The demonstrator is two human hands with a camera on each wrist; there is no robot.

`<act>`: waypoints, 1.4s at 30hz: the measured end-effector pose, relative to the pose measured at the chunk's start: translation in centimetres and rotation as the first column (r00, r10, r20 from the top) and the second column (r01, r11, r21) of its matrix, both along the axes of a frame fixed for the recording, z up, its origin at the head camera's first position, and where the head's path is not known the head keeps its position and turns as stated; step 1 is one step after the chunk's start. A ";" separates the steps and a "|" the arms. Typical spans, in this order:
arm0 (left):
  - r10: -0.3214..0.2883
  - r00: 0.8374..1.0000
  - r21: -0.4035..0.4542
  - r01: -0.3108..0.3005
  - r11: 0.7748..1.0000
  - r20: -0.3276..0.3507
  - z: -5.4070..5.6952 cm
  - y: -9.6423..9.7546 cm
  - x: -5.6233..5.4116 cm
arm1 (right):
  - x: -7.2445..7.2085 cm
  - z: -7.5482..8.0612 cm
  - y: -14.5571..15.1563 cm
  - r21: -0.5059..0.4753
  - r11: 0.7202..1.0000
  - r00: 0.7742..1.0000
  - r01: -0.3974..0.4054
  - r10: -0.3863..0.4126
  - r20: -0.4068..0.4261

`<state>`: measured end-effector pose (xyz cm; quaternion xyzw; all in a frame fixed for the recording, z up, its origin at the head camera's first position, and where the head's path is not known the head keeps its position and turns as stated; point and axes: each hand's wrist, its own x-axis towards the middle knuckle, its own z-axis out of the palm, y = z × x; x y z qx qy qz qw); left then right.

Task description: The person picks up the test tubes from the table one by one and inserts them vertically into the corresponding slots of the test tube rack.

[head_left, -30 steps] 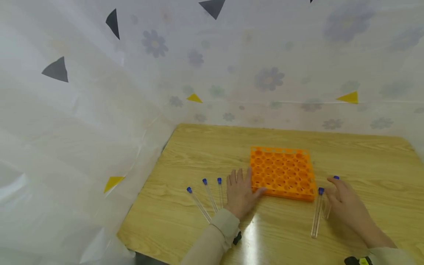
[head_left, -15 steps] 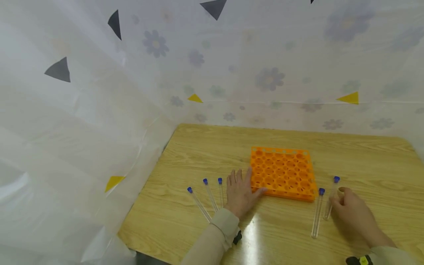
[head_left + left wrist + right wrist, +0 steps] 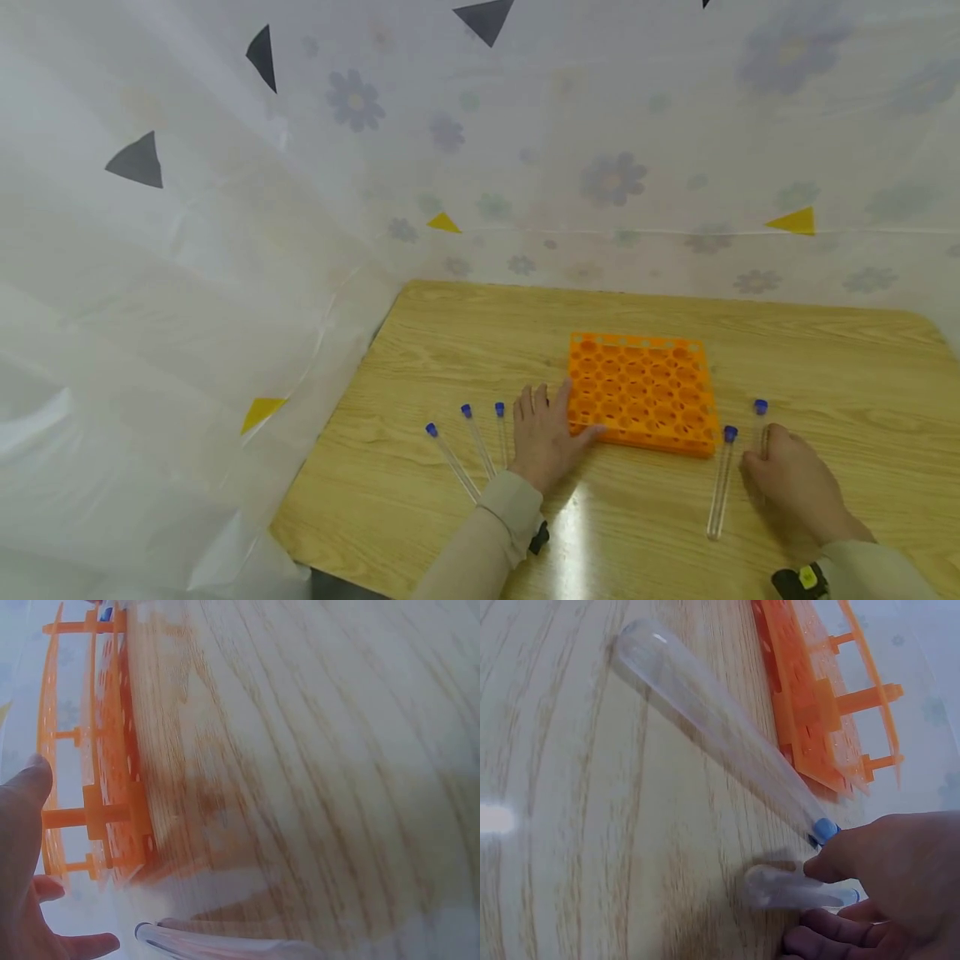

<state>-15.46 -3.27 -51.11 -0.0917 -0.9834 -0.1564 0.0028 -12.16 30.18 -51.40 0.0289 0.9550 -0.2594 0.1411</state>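
An orange test tube rack [image 3: 637, 390] stands on the wooden table. My left hand [image 3: 542, 440] rests at its front left corner, fingers spread out straight, the thumb along the front edge. At the right, my right hand [image 3: 797, 482] pinches a clear test tube [image 3: 791, 891] with a blue cap [image 3: 761, 407] between thumb and fingers; the hand covers much of the tube in the head view. Another blue-capped test tube [image 3: 720, 487] lies just left of that hand, its cap near the rack's front right corner. The rack holds no tubes.
Left of my left hand lie a slanting capped tube [image 3: 454, 460], a middle tube [image 3: 477, 442] and a third tube [image 3: 502, 435], their lower ends hidden by the left hand and sleeve. White flower-patterned sheeting [image 3: 615, 179] encloses the table's back and left side.
My right hand's fingers have curled in from beside the tube's cap to around its body, and the tube now stands at a different slant. The left hand stays at the rack.
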 end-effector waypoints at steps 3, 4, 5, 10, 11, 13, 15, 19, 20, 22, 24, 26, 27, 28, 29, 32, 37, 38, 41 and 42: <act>0.001 1.000 0.010 -0.001 1.000 0.003 -0.1 0.0 0.1 | -0.1 0.0 0.1 0.003 1.000 1.000 0.001 -0.001 0.025; 0.001 1.000 0.011 -0.001 1.000 0.003 -0.1 0.0 0.1 | -0.2 0.1 0.2 -0.001 1.000 0.999 0.002 -0.002 0.034; 0.001 1.000 0.011 -0.001 1.000 0.004 -0.1 0.0 0.1 | -0.2 0.1 0.3 -0.005 1.000 0.999 0.000 0.000 0.036; -0.001 1.000 0.008 0.001 1.000 -0.003 -0.1 0.0 0.2 | 0.1 0.5 0.4 -0.060 0.998 1.000 0.007 -0.006 0.013; -0.001 1.000 0.010 0.001 1.000 -0.003 -0.1 0.0 0.2 | 0.2 0.6 0.4 -0.069 0.998 1.000 0.008 -0.009 -0.008; 0.000 1.000 0.016 0.000 1.000 -0.003 -0.1 0.0 0.1 | 0.2 0.9 0.4 -0.087 0.996 0.999 0.013 -0.018 -0.051; 0.002 1.000 0.015 -0.002 1.000 0.002 0.0 0.0 0.1 | 0.0 1.3 0.3 -0.077 0.997 0.991 0.010 -0.020 -0.129; 0.004 1.000 0.005 -0.004 1.000 -0.011 0.0 0.0 0.1 | -0.1 2.2 -0.4 -0.056 0.998 0.951 0.003 -0.020 -0.308; 0.005 1.000 0.002 -0.005 1.000 -0.013 0.1 0.0 0.0 | -0.1 2.4 -0.6 -0.056 0.998 0.939 0.002 -0.021 -0.344; 0.005 1.000 0.004 -0.005 1.000 -0.019 0.0 0.0 0.0 | 0.0 2.9 -1.0 -0.068 0.998 0.922 0.001 -0.027 -0.386; 0.004 1.000 0.007 -0.004 1.000 -0.019 0.0 0.0 0.0 | 0.1 3.4 -1.4 -0.077 0.997 0.910 0.000 -0.032 -0.414; 0.004 1.000 0.009 -0.004 1.000 -0.017 0.0 0.0 0.0 | 0.1 3.8 -1.6 -0.091 0.996 0.901 -0.007 -0.033 -0.433; 0.003 1.000 0.010 -0.003 1.000 -0.018 0.0 0.0 0.0 | 0.1 3.9 -1.7 -0.096 0.995 0.895 -0.010 -0.034 -0.445; 0.003 1.000 0.010 -0.003 1.000 -0.018 0.0 0.0 0.0 | 0.1 4.0 -1.8 -0.102 0.995 0.889 -0.013 -0.035 -0.457; 0.003 1.000 0.008 -0.002 1.000 -0.018 0.0 0.0 0.0 | 0.1 4.1 -1.9 -0.106 0.994 0.882 -0.017 -0.035 -0.470; 0.002 1.000 0.009 -0.002 1.000 -0.018 0.1 0.0 0.0 | 0.1 4.5 -2.1 -0.122 0.992 0.868 -0.021 -0.042 -0.495; 0.006 1.000 0.015 -0.006 1.000 -0.015 0.0 0.0 0.0 | 0.2 5.1 -2.6 -0.136 0.990 0.845 -0.027 -0.050 -0.532; 0.008 1.000 0.015 -0.007 1.000 -0.016 0.0 0.0 0.0 | 0.2 5.3 -2.7 -0.142 0.989 0.842 -0.030 -0.052 -0.538; 0.013 1.000 0.019 -0.013 1.000 -0.012 0.0 0.1 0.0 | 0.3 5.7 -3.0 -0.168 0.985 0.829 -0.044 -0.058 -0.556; 0.015 1.000 0.018 -0.015 1.000 -0.011 -0.1 0.1 0.0 | 0.3 5.8 -3.1 -0.180 0.982 0.826 -0.050 -0.060 -0.561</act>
